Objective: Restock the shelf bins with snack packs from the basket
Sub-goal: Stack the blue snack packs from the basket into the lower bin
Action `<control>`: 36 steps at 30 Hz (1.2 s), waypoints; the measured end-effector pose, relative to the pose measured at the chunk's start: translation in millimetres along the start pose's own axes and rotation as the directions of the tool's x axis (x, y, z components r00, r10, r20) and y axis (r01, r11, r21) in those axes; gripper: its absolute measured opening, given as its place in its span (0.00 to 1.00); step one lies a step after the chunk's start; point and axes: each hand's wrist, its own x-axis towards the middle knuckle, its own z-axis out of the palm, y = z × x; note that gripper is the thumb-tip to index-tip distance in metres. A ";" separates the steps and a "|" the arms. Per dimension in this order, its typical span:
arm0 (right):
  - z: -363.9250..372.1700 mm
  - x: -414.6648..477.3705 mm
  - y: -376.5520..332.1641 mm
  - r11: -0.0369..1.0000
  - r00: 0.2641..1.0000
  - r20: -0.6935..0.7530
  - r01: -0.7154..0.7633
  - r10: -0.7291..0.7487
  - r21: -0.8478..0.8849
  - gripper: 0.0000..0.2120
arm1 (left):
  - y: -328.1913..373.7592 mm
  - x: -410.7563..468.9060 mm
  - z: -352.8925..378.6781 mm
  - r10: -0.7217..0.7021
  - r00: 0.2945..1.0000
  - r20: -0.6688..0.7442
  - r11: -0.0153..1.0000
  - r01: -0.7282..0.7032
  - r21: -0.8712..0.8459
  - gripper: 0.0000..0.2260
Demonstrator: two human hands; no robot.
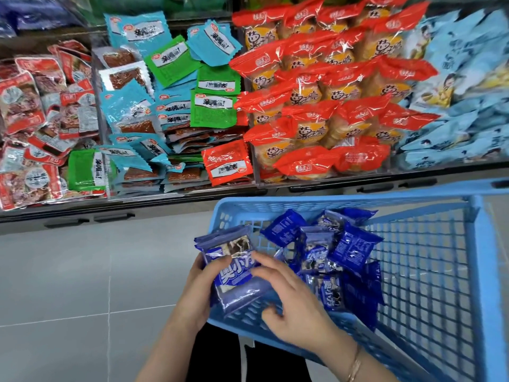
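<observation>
- Holding a stack of dark blue snack packs just over the near left corner of the basket, both hands on it.
- The left hand cups the stack's left side, fingers curled behind. The right hand lies across the top pack with its thumb at the lower edge, so the two hands pinch the stack between them.
- More packs lie jumbled in the basket, below the bins.
- Likely risk: the glossy wrappers slide on each other, so the stack could fan out and drop a pack onto the floor on the way up.
- Another risk: none of the clearly visible bins holds this blue pack, so it could end up among the wrong snacks.
- The packs are small, flat and pillow-shaped, in shiny film with crimped ends.
- The basket is rigid light blue plastic with open grid walls.
- The bins are clear-fronted and heaped with crinkly red, green and pale blue packets; the floor is smooth grey tile.
</observation>
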 end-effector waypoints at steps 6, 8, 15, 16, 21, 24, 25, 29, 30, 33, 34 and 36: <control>-28.9 -5.2 92.5 0.842 0.824 -0.224 -0.539 0.520 -0.025 0.20 | -14.4 6.3 1.8 0.024 0.998 -0.055 0.998 -0.021 0.056 0.11; -35.8 -1.6 123.2 0.770 0.787 -0.198 -0.615 0.585 -0.171 0.25 | -15.9 7.7 4.0 0.019 0.998 -0.054 0.997 -0.015 0.070 0.14; -30.4 22.4 159.4 0.680 0.894 -0.018 -0.353 0.447 -0.643 0.33 | -19.5 9.7 3.0 0.039 0.997 -0.066 0.996 -0.034 0.084 0.21; -31.0 22.3 159.4 0.651 0.889 -0.013 -0.345 0.458 -0.676 0.31 | -19.5 8.8 3.3 0.042 0.996 -0.073 0.996 -0.036 0.080 0.19; -36.9 5.0 137.8 0.666 0.863 0.100 -0.304 0.496 -0.681 0.21 | -9.3 -9.9 10.7 0.064 0.993 -0.096 0.997 -0.061 0.040 0.14; -50.8 -13.0 102.1 0.763 0.848 -0.055 -0.500 0.526 -0.410 0.12 | 7.0 -35.7 16.4 0.090 0.990 -0.107 0.996 -0.091 -0.001 0.13; -57.1 -17.6 86.2 0.784 0.811 -0.091 -0.582 0.578 -0.214 0.09 | 12.8 -46.2 16.3 0.100 0.988 -0.115 0.995 -0.103 -0.017 0.13; -82.8 -32.0 29.8 0.645 0.642 -0.160 -0.658 0.750 0.387 0.17 | 31.0 -84.7 9.4 0.140 0.981 -0.135 0.984 -0.153 -0.090 0.13; -87.6 -35.2 16.6 0.614 0.612 -0.163 -0.660 0.773 0.434 0.23 | 35.8 -95.0 6.0 0.153 0.979 -0.137 0.979 -0.169 -0.113 0.13; -98.6 -40.5 -14.9 0.509 0.509 -0.177 -0.642 0.842 0.573 0.39 | 45.5 -123.6 -8.0 0.187 0.971 -0.149 0.968 -0.208 -0.143 0.10; -100.4 -41.8 -24.9 0.460 0.472 -0.161 -0.632 0.867 0.624 0.38 | 48.1 -132.0 -14.2 0.193 0.969 -0.152 0.965 -0.216 -0.150 0.10; -100.5 -41.6 -41.0 0.377 0.423 -0.114 -0.613 0.899 0.694 0.35 | 54.3 -144.4 -29.9 0.206 0.967 -0.148 0.956 -0.231 -0.182 0.10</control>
